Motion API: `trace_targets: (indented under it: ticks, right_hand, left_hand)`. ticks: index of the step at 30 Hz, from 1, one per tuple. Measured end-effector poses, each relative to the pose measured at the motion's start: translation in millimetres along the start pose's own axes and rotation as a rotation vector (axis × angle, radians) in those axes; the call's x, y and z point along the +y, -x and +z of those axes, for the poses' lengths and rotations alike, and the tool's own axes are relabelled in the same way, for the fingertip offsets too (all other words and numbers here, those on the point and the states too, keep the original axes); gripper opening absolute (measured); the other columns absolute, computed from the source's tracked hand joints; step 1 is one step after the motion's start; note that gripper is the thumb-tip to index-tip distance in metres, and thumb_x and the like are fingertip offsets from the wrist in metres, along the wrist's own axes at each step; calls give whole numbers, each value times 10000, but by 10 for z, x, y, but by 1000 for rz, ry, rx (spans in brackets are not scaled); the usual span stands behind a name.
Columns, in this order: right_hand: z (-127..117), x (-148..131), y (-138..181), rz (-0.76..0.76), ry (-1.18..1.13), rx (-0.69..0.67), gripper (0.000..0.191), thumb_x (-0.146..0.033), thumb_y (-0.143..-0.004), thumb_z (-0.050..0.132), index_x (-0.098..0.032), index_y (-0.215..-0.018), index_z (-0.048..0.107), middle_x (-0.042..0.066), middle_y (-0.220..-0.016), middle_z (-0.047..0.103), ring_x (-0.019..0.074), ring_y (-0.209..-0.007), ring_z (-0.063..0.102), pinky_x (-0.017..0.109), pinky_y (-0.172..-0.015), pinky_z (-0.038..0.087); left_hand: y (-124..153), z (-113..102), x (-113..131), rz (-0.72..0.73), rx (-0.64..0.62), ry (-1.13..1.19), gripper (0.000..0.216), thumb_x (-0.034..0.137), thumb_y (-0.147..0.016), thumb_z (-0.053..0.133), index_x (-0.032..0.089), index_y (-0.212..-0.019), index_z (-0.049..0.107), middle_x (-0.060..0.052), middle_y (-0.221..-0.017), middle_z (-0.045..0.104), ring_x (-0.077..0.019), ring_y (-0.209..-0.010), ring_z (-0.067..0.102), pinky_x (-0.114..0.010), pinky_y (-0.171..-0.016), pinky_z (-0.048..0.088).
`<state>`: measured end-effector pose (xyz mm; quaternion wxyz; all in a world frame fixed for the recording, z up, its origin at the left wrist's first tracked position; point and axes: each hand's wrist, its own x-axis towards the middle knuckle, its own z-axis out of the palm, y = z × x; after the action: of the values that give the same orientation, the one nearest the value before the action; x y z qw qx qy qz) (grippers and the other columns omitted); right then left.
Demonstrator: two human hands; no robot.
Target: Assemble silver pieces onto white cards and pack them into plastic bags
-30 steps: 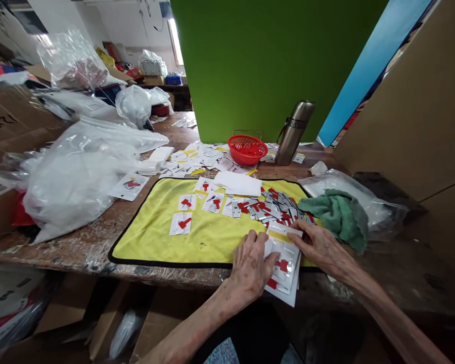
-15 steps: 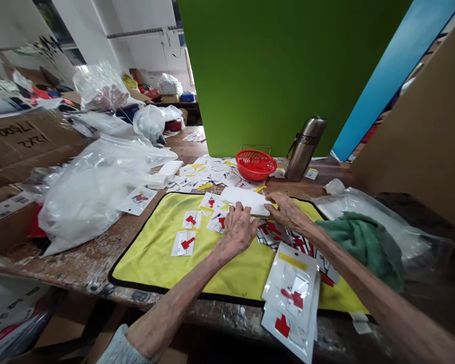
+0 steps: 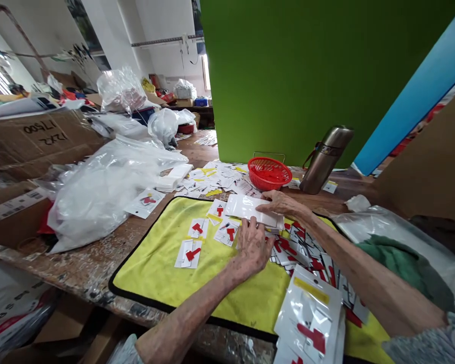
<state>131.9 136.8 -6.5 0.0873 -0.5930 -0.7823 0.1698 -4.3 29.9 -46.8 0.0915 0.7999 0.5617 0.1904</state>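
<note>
Just beyond our right grip [image 3: 282, 203] stand a red plastic basket [image 3: 270, 173] and a stainless steel vacuum flask [image 3: 324, 161]. Below that grip, a heap of red-marked cards [image 3: 296, 247] runs under our right forearm, with a stack of printed pouches [image 3: 311, 318] nearer us. Left of our left grip [image 3: 252, 246], more cards [image 3: 188, 254] lie apart on the mat. Neither grip clamps anything: the right lies flat on the stack of white sheets [image 3: 248, 210], and the left's fingertips [image 3: 250, 221] touch its near edge. We see a yellow mat [image 3: 155, 268] with a black border on a worn wooden table [image 3: 72, 265], a crumpled clear plastic bag [image 3: 109, 194] to the left, and a green partition [image 3: 288, 76] ahead.
</note>
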Motion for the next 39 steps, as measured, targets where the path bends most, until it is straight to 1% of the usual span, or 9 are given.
trace_targets:
  ticks: [3,8,15,19,22,25,28,32,39]
  right_hand:
    - [-54,-17,43,-36,-48,-7,196,-322,-724,604,-167,-841,631,15,-786,655,173,-720,578,237,-569,400]
    - [-47,-66,147,-132,-69,90,171,-280,-729,568,-174,-860,597,42,-890,646,187,-821,556,258,-691,397]
    - [-195,-38,269,-165,-66,212,157,-317,-787,489,-183,-758,564,-2,-717,593,151,-661,510,243,-581,354]
    - [-106,-46,443,-146,17,342,179,-263,-849,435,-186,-847,597,62,-805,644,201,-753,540,309,-707,357]
    - [81,-30,658,-238,117,286,193,-226,-875,436,-201,-848,625,100,-905,667,234,-871,557,362,-818,336]
    - [205,25,797,-335,187,154,183,-345,-872,516,-214,-908,639,100,-1005,659,259,-973,552,399,-873,337]
    - [233,92,763,-243,147,186,252,-387,-855,542,-221,-1029,618,107,-1140,617,278,-1071,527,417,-886,362]
    - [277,164,628,-158,107,237,293,-301,-838,533,-206,-1112,580,126,-1175,584,280,-1070,533,417,-869,402]
    - [388,274,646,-171,69,234,235,-310,-861,516,-188,-1047,595,103,-1088,594,222,-999,565,330,-832,436]
  left_hand:
    - [-4,-6,2,3,2,11,244,330,-867,522,159,-1014,617,-132,-1118,551,-292,-1066,472,-430,-865,458]
    - [-4,14,-23,21,13,5,243,331,-863,528,155,-1007,614,-124,-1102,546,-285,-1072,466,-421,-880,453]
    - [-15,28,-21,33,16,-4,221,340,-850,548,163,-953,628,-118,-1110,555,-284,-1081,475,-413,-888,451]
    - [96,19,39,16,100,1,157,269,-841,545,179,-940,626,-121,-1083,581,-291,-1076,503,-435,-896,440]
    - [197,-121,-37,-20,131,-3,117,208,-835,514,194,-851,630,-109,-964,623,-267,-980,560,-402,-851,450]
    - [171,-349,-248,-144,109,-13,170,183,-856,452,190,-822,619,-80,-844,629,-219,-866,593,-340,-795,448]
    - [-2,-465,-426,-211,101,-31,183,253,-883,459,171,-908,621,-96,-943,628,-230,-922,580,-338,-803,434]
    - [-267,-331,-451,-136,74,-11,305,413,-851,549,173,-1030,604,-122,-1135,573,-284,-1071,516,-385,-869,408]
    - [-391,-215,-419,-189,-2,45,129,244,-864,529,206,-955,613,-73,-1076,606,-240,-1003,555,-364,-823,431]
